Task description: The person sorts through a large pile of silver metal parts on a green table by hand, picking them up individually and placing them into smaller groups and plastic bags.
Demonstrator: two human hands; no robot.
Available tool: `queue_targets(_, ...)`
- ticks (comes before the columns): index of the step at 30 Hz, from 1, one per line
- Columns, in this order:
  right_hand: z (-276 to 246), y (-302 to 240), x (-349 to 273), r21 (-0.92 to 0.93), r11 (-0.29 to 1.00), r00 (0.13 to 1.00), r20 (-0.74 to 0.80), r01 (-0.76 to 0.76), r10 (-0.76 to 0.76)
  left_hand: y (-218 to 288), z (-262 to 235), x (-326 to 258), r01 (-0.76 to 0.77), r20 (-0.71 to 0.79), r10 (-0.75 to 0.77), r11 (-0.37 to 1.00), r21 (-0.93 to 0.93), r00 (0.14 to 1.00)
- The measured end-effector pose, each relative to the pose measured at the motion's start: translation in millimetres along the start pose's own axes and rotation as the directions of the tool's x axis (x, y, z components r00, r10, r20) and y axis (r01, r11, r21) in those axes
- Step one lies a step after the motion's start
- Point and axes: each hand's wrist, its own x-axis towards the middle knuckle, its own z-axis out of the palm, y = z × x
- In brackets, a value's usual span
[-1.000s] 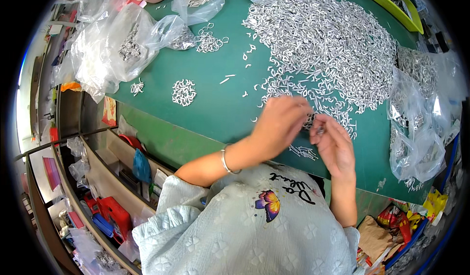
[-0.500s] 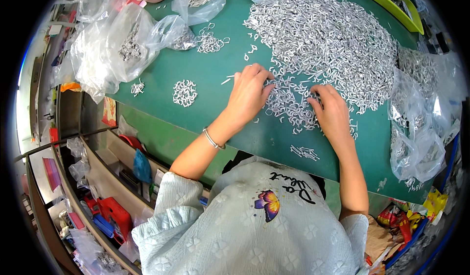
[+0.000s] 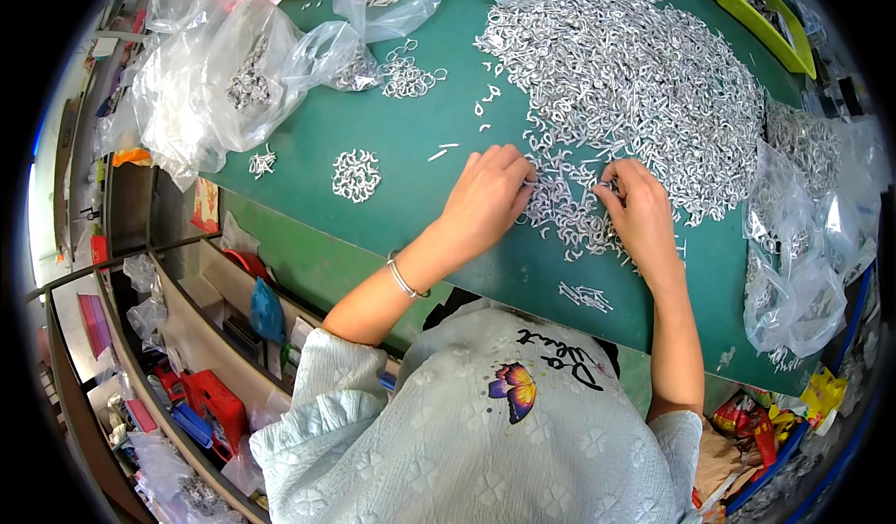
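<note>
Between the left grip point(image 3: 490, 193) and the right grip point(image 3: 642, 214), loose parts point(image 3: 563, 209) lie spread

Both grips are down at these small, pale metal pieces, the left one's fingertips at their left side, the right one's at their right. On each, the fingers curl downward with the thumb drawn close to them; whether either pinches a piece cannot be told, as the tips are too small and partly hidden.

Beyond the grips, the loose parts run into a big heap point(image 3: 635, 95). Nearer the body than the right grip and slightly to its left, pins point(image 3: 585, 296) lie together on the green table point(image 3: 411, 151). Just left of the left grip are two rods point(image 3: 443, 152); farther left comes a round cluster point(image 3: 356, 177) of curved pieces, then a small bunch point(image 3: 262, 161). Beyond and to the left of the left grip, rings point(image 3: 409, 80) lie beside a small bag point(image 3: 353, 74). Well right of the right grip sits a clear bag point(image 3: 798, 286) of metal pieces, and far beyond it a green tray point(image 3: 775, 31). A bracelet point(image 3: 400, 277) circles the wrist behind the left grip.
</note>
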Motion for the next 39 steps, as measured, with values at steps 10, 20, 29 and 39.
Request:
queue_targets(10,-9,-7,22,-0.099,0.993,0.969,0.230,-0.065,0.086,-4,-7,17,0.283,0.115,-0.305,0.594,-0.753,0.945)
queue_targets(20,-7,-12,32,-0.140,0.982,0.947,0.277,-0.126,0.161,-2,1,31,0.174,0.048,-0.169,0.901,-0.397,0.984)
queue_targets(29,-10,-10,31,-0.102,0.991,0.938,0.325,-0.089,0.118,1,20,47,-0.029,0.102,0.039,0.995,-0.098,0.994)
queue_targets(39,-19,10,12,0.893,-0.184,0.911,0.395,-0.411,-0.119,0,20,56,0.029,0.167,-0.015,0.997,-0.078,0.986)
